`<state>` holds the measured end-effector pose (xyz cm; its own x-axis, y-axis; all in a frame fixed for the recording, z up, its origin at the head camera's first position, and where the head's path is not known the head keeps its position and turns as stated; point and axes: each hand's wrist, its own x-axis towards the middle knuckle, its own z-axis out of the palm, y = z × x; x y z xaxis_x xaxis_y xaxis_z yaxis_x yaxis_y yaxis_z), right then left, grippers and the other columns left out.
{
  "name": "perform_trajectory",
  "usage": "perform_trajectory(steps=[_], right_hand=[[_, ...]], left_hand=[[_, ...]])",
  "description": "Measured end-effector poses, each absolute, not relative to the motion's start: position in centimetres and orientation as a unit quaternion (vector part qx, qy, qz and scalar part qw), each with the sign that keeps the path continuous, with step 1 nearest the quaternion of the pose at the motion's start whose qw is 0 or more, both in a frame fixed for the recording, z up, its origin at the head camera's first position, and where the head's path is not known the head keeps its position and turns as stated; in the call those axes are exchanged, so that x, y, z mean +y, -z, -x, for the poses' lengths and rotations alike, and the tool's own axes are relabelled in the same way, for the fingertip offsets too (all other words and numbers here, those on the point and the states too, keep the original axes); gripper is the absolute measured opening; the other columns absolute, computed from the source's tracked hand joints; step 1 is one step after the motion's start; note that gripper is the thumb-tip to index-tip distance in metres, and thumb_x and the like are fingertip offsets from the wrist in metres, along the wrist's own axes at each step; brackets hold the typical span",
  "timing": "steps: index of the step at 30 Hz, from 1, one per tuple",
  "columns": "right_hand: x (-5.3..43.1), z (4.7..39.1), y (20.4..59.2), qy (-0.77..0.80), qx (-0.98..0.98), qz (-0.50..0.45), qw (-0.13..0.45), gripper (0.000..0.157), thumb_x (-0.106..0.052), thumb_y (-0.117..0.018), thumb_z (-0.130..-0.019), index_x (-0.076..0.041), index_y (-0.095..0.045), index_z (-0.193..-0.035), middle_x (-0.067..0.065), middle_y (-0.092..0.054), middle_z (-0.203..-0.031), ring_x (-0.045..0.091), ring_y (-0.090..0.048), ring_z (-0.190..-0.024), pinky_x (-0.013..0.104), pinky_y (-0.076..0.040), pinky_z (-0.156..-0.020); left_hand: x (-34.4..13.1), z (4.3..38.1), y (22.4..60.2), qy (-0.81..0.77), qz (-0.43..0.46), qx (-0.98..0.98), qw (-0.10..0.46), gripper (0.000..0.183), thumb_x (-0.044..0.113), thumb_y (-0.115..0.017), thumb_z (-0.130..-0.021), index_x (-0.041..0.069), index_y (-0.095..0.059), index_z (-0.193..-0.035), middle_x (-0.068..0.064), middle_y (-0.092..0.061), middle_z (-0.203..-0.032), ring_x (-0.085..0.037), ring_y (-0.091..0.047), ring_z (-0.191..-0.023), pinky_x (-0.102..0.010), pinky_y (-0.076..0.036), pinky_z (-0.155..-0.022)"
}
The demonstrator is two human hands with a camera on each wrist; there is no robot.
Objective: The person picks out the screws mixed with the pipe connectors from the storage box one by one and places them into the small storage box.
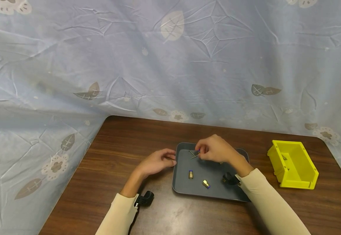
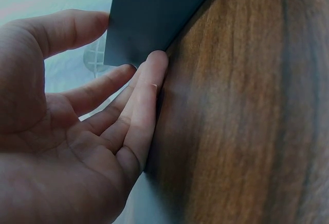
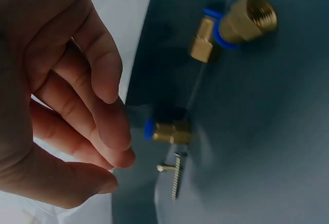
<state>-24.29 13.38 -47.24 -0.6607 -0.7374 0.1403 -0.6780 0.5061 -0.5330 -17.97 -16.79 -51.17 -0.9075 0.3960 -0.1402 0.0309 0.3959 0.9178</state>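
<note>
My left hand [image 1: 159, 161] is at the left side of a grey tray [image 1: 179, 187]. In the left wrist view its thumb touches the tray's rim, and its fairly straight fingers lie along the lower edge. My right hand [image 1: 216, 149] hovers over the tray's far part, fingers loosely bent, with nothing visible between thumb and fingertips [image 3: 115, 136]. Close to them lie a brass fitting with a blue collar [image 3: 172, 131] and two screws [image 3: 177, 175]. Two more brass fittings, one nearer the left [image 1: 191, 174] and one near the front [image 1: 206, 183], lie in the tray.
A yellow bin [image 1: 301, 184] stands on the brown wooden table [image 1: 123, 140] to the right of the tray, with a few small metal pieces [image 1: 284, 157] inside. A patterned cloth [image 1: 205, 75] hangs behind the table. A small brass piece [image 1: 221, 162] shows beneath my right wrist.
</note>
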Motion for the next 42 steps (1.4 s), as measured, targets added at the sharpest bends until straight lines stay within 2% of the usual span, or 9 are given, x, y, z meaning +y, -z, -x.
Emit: perform_trajectory(steps=[9, 22, 30, 35, 42], right_hand=[[12.2, 24.0, 48.2, 0.238, 0.89, 0.384, 0.067, 0.021, -0.01, -0.083, -0.092, -0.007, -0.083, -0.112, -0.016, -0.072, -0.079, -0.001, -0.061, -0.065, 0.028, -0.053, -0.062], [12.1, 23.9, 49.2, 0.171, 0.92, 0.346, 0.071, 0.019, -0.02, -0.086, -0.093, -0.015, -0.086, -0.112, -0.017, -0.064, -0.071, 0.002, -0.057, -0.061, 0.029, -0.049, -0.057], [12.0, 23.8, 49.2, 0.173, 0.918, 0.35, 0.075, 0.006, -0.017, -0.086, -0.092, -0.02, -0.081, -0.094, -0.017, -0.06, -0.065, 0.004, -0.055, -0.058, 0.03, -0.047, -0.057], [12.1, 23.8, 49.2, 0.173, 0.916, 0.354, 0.072, 0.018, -0.014, -0.084, -0.091, -0.025, -0.074, -0.08, -0.017, -0.055, -0.06, 0.005, -0.051, -0.056, 0.029, -0.042, -0.054], [12.2, 23.7, 49.3, 0.16, 0.915, 0.362, 0.072, 0.022, -0.016, -0.083, -0.088, -0.027, -0.068, -0.076, -0.017, -0.053, -0.06, 0.005, -0.05, -0.055, 0.029, -0.039, -0.053]], left_hand=[[-16.7, 17.9, 51.2, -0.533, -0.123, 0.82, 0.17, 0.052, 0.02, -0.074, -0.102, -0.003, -0.063, -0.148, -0.012, -0.073, -0.13, -0.024, -0.071, -0.116, -0.043, -0.055, -0.103], [-16.8, 18.0, 51.2, -0.535, -0.133, 0.817, 0.17, 0.055, 0.02, -0.073, -0.102, -0.007, -0.06, -0.148, -0.017, -0.072, -0.132, -0.027, -0.07, -0.119, -0.044, -0.055, -0.104], [-16.9, 18.0, 51.1, -0.535, -0.134, 0.817, 0.169, 0.056, 0.021, -0.073, -0.102, -0.007, -0.06, -0.149, -0.017, -0.073, -0.132, -0.028, -0.071, -0.119, -0.045, -0.055, -0.105], [-16.9, 18.0, 51.2, -0.535, -0.132, 0.817, 0.171, 0.056, 0.021, -0.073, -0.103, -0.007, -0.06, -0.149, -0.016, -0.072, -0.132, -0.027, -0.07, -0.119, -0.046, -0.054, -0.105], [-16.9, 18.1, 51.4, -0.535, -0.138, 0.817, 0.167, 0.055, 0.02, -0.073, -0.103, -0.007, -0.06, -0.149, -0.017, -0.072, -0.132, -0.028, -0.07, -0.118, -0.045, -0.055, -0.104]])
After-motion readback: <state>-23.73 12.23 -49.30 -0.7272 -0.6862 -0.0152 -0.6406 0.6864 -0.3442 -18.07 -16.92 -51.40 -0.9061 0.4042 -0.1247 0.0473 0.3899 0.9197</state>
